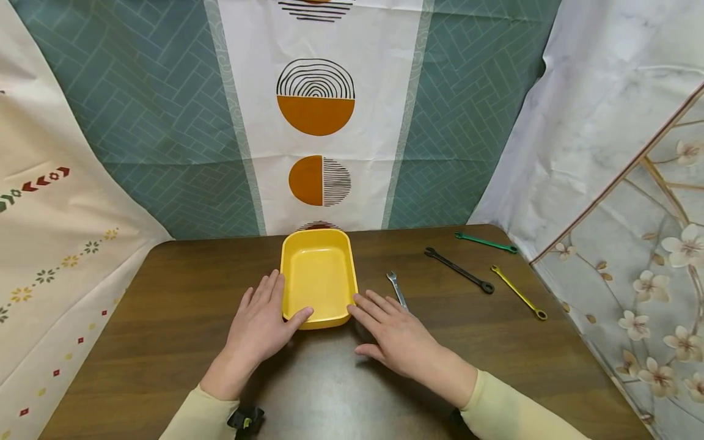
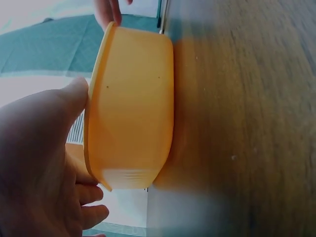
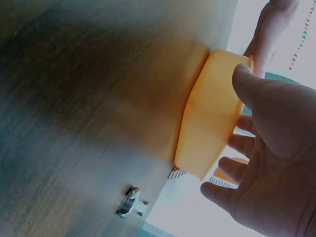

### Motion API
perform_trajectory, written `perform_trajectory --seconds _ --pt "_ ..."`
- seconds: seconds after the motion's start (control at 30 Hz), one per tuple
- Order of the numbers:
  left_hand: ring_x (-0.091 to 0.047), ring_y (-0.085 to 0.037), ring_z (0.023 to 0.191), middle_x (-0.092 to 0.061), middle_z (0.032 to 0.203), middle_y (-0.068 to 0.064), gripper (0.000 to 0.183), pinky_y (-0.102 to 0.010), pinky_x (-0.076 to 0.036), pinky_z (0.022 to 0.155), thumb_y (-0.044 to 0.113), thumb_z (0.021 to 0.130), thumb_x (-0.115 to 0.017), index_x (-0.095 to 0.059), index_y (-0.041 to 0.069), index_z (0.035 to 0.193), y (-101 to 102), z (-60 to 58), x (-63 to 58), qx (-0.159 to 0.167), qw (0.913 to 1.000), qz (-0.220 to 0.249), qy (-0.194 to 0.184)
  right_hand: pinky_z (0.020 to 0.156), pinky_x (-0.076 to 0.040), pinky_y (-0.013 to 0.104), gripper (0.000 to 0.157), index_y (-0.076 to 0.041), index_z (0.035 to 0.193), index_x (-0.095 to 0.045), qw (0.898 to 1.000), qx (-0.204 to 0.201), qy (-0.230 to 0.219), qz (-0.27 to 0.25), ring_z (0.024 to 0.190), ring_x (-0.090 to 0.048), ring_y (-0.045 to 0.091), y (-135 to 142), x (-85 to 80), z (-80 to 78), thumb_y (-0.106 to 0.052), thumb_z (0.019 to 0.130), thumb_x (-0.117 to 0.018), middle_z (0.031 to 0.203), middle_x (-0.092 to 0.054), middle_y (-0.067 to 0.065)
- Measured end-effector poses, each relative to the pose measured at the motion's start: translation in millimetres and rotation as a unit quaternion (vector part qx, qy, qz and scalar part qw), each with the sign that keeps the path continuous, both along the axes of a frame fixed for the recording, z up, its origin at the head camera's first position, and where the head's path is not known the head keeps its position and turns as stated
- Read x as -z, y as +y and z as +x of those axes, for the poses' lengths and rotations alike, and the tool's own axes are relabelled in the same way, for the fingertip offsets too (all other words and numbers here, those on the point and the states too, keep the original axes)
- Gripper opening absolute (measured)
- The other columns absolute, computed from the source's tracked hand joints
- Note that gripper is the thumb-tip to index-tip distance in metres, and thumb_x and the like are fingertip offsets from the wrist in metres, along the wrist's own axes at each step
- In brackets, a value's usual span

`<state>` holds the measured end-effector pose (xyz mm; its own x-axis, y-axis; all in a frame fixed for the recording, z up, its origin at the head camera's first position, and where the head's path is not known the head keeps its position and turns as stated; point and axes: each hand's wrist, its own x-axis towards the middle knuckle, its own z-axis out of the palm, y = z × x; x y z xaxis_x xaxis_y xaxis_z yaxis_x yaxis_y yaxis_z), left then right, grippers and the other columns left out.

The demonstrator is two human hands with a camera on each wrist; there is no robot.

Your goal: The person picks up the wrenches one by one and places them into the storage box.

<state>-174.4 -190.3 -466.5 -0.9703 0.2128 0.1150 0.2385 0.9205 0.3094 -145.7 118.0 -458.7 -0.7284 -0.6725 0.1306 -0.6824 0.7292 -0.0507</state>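
Observation:
A yellow rectangular tray [image 1: 321, 324] with rounded corners sits on the table, nothing inside it. My left hand [image 1: 261, 324] lies along its left side, fingers extended, and the thumb reaches over the near-left corner of the rim. At the near-right corner, my right hand [image 1: 398, 339] has its fingers spread, the fingertips at the tray's edge; whether they press on it I cannot tell. Partly behind those fingers lies a small silver wrench [image 1: 396, 288]. In the right wrist view the wrench's end [image 3: 131, 202] shows on the tabletop, apart from the tray.
A black wrench [image 1: 459, 270], a green wrench [image 1: 485, 242] and a yellow wrench [image 1: 519, 292] lie to the right on the brown wooden table [image 1: 181, 305]. A patterned curtain [image 1: 165, 122] hangs behind the far edge, and floral cloth [image 1: 632, 275] hangs along the right side.

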Motion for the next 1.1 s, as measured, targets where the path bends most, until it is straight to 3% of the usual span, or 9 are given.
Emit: perform_trajectory --seconds 0.37,0.9,1.1 --pt "-0.023 -0.048 0.164 -0.020 0.179 -0.029 0.119 -0.067 -0.021 0.131 0.078 0.100 -0.062 -0.025 -0.011 0.169 -6 -2.1 -6.4 0.031 0.9988 0.014 -0.034 0.127 -0.036 0.058 0.076 -0.014 0.167 -0.049 1.000 0.002 -0.015 -0.004 0.162 -0.037 0.034 -1 -3.6 1.5 -0.052 0.105 -0.073 0.175 -0.043 0.008" --pt "-0.030 -0.048 0.162 -0.031 0.175 -0.029 0.119 -0.065 -0.022 0.131 0.075 0.097 -0.070 -0.030 -0.011 0.168 -10 -6.8 -4.0 0.041 0.9989 0.012 -0.018 0.128 -0.035 0.057 0.077 -0.016 0.170 -0.046 1.000 0.002 -0.028 -0.010 0.163 -0.035 0.034 2 -3.8 1.1 -0.053 0.106 -0.071 0.177 -0.039 0.007" --pt "-0.030 -0.048 0.162 -0.031 0.175 -0.029 0.119 -0.065 -0.023 0.131 0.075 0.097 -0.070 -0.030 -0.011 0.168 -8 -7.5 -2.6 0.044 0.9987 0.020 -0.016 0.128 -0.035 0.057 0.077 -0.017 0.170 -0.045 1.000 0.013 -0.004 -0.017 0.163 -0.035 0.032 9 -7.3 -4.3 -0.055 0.107 -0.069 0.177 -0.038 0.008"
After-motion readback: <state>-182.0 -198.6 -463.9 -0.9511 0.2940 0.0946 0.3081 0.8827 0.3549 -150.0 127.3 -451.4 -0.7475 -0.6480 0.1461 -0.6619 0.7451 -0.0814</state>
